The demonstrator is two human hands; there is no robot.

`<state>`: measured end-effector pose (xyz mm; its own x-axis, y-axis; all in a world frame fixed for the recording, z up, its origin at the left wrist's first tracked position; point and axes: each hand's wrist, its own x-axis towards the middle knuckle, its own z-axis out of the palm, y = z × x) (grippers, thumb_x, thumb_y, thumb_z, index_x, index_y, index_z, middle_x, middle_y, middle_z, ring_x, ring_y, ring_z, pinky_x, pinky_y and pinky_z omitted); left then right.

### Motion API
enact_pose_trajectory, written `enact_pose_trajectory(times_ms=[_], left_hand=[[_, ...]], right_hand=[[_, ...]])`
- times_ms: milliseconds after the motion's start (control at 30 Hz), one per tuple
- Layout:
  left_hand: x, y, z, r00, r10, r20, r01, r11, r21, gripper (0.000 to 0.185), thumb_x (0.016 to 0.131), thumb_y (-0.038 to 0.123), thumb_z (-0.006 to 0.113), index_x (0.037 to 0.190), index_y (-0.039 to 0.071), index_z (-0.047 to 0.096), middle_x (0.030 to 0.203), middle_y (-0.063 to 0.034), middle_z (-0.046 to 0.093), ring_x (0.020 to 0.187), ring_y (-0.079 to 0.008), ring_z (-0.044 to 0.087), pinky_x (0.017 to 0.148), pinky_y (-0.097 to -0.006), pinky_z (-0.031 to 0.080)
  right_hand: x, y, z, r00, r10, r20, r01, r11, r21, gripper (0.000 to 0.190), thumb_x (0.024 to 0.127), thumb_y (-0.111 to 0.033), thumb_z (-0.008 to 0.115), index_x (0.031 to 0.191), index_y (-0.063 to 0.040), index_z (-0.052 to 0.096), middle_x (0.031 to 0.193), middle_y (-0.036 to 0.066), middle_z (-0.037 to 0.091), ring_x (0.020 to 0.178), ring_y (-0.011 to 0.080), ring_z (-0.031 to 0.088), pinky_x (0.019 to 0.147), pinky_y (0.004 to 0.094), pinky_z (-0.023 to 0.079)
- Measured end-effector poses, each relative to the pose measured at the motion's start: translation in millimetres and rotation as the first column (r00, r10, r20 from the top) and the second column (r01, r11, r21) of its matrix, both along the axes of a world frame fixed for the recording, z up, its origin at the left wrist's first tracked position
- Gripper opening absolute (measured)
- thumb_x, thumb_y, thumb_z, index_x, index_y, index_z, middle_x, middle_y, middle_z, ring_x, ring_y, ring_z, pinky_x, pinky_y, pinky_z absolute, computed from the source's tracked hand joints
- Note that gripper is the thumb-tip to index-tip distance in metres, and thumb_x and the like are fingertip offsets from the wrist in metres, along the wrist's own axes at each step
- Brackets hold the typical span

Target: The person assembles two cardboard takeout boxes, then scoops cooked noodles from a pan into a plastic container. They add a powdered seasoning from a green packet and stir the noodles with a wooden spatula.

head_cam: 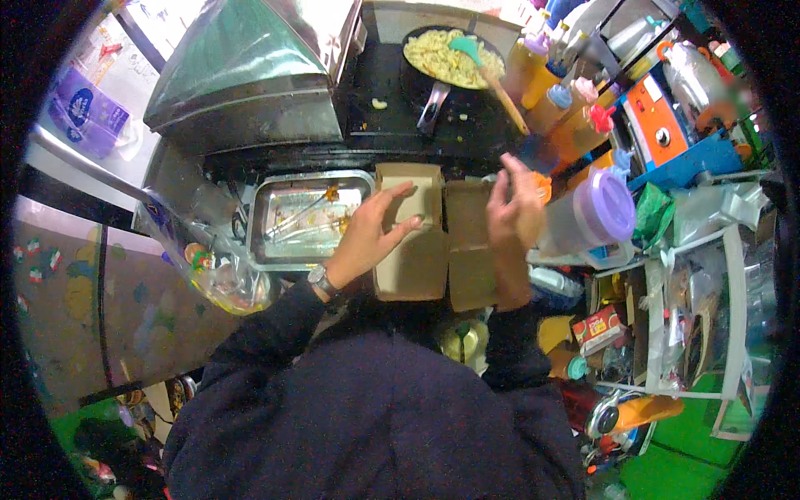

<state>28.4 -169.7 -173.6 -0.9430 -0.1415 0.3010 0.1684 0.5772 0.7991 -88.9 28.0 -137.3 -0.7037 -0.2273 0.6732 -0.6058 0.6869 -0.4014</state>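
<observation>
Two brown cardboard takeaway boxes lie unfolded side by side before me, a left box (409, 269) and a right box (472, 275). My left hand (369, 240), with a watch at the wrist, reaches over the left edge of the left box. Its thumb and fingers are spread with nothing between them; whether they touch the cardboard I cannot tell. My right hand (517, 203) is raised by the right box's right side, fingers apart and holding nothing. Beyond it, a teal-headed spatula with a wooden handle (509, 106) rests in a frying pan of pale yellow food pieces (437, 57).
Left of the boxes sits a steel tray (262, 257) with metal tongs (303, 212). The pan stands on a black cooking surface (375, 128) beside a metal hood (250, 115). Sauce bottles (559, 103) and a purple-lidded pitcher (569, 215) crowd the right.
</observation>
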Motion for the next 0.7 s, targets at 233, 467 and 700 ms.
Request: enact_pose_trajectory(times_ms=[233, 467, 700], left_hand=[[-95.6, -12.7, 30.5, 0.963, -0.199, 0.184, -0.096, 0.385, 0.918, 0.060, 0.097, 0.045, 0.052, 0.136, 0.003, 0.036, 0.131, -0.0206, 0.053, 0.118, -0.0299, 0.057, 0.095, -0.0393, 0.052], [-138.3, -10.7, 35.2, 0.915, -0.325, 0.239, -0.160, 0.252, 0.954, 0.041, 0.101, 0.041, 0.045, 0.124, 0.008, 0.048, 0.089, -0.0040, 0.060, 0.073, -0.0144, 0.061, 0.069, -0.0282, 0.055], [-136.6, -6.7, 35.1, 0.916, -0.294, 0.272, -0.153, 0.370, 0.916, 0.038, 0.103, 0.036, 0.041, 0.129, 0.009, 0.052, 0.067, 0.0089, 0.035, 0.051, -0.0026, 0.031, 0.045, -0.0199, 0.030]], right_hand=[[-130.4, -21.6, 24.4, 0.972, -0.233, -0.034, 0.205, 0.765, 0.611, 0.071, 0.077, -0.031, 0.077, 0.137, -0.013, 0.043, 0.104, 0.014, 0.062, 0.100, 0.0308, 0.062, 0.085, 0.0435, 0.049], [-154.3, -35.8, 30.2, 0.989, -0.150, 0.013, 0.111, 0.783, 0.613, 0.041, 0.095, -0.017, 0.048, 0.136, -0.013, 0.049, 0.094, 0.020, 0.065, 0.081, 0.0384, 0.068, 0.069, 0.0492, 0.055], [-148.8, -22.9, 71.8, 0.997, -0.058, -0.046, 0.074, 0.828, 0.555, 0.036, 0.097, -0.024, 0.047, 0.129, -0.010, 0.056, 0.085, 0.020, 0.068, 0.080, 0.0375, 0.068, 0.069, 0.0500, 0.054]])
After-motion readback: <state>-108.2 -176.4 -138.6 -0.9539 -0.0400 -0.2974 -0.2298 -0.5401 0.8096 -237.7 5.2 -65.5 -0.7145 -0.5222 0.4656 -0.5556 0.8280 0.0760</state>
